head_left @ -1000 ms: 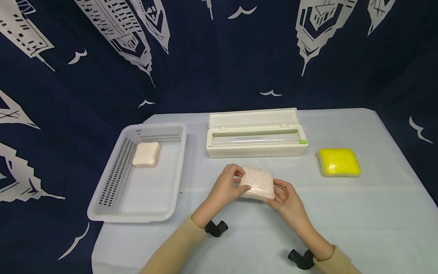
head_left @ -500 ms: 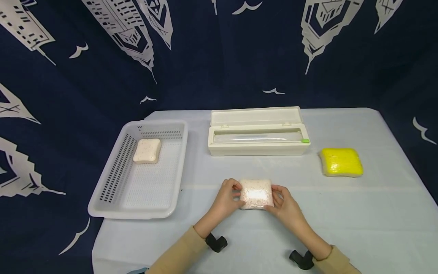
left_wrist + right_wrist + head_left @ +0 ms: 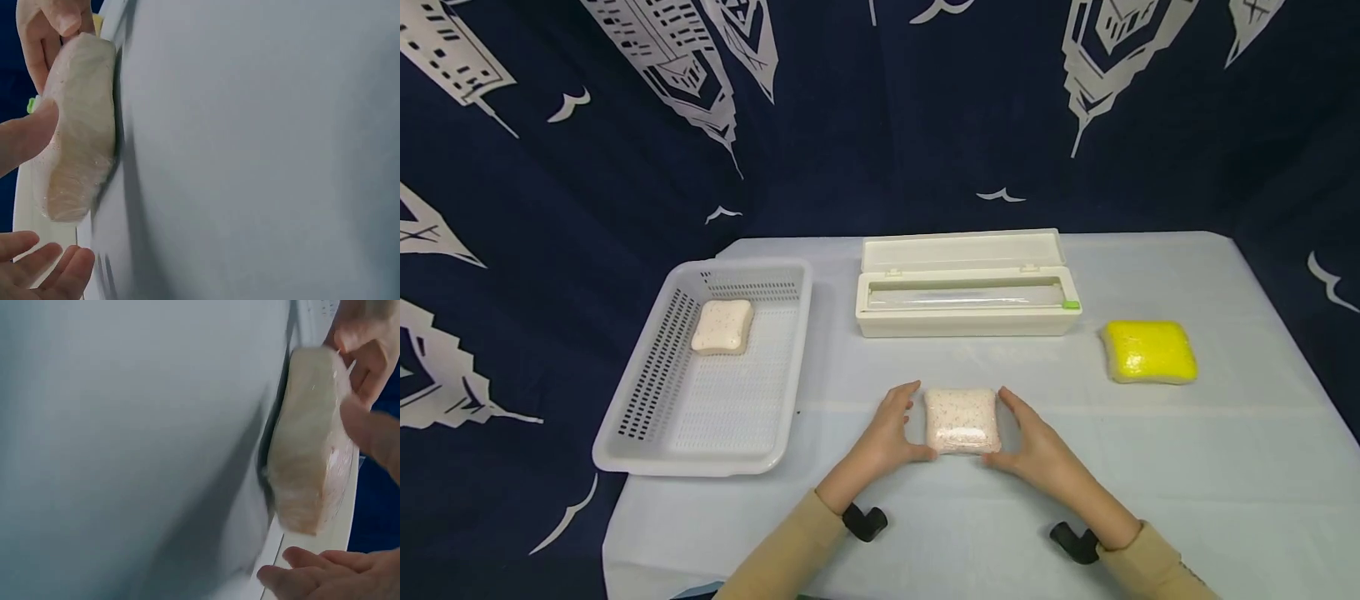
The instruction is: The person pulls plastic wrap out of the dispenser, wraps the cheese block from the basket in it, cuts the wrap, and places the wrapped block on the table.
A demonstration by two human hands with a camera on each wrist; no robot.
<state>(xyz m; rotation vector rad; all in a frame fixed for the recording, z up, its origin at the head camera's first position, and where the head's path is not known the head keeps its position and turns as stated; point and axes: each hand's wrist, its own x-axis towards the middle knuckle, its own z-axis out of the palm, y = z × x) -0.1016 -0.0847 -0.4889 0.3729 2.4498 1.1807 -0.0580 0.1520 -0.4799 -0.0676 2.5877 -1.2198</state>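
A pale pink speckled block, rounded like a sponge and wrapped in clear film, lies flat on the table between the two hands. The left hand stands at its left side with fingers spread, the thumb near the front corner. On the other side, the right hand is spread the same way, its thumb close to the front right corner. Both wrist views show gaps between the fingers and the wrapped block; whether a thumb still touches it, I cannot tell. Film creases show along the block's side.
A white perforated basket on the left holds a similar speckled block. Behind the hands stands a cling film dispenser, lid raised, film roll inside. A yellow film-wrapped block lies to the right. A dark patterned curtain hangs behind the table.
The speckled block has come down from a tilted hold in both hands to lie flat, nearer the person. Both hands have then loosened and spread their fingers away from its sides.
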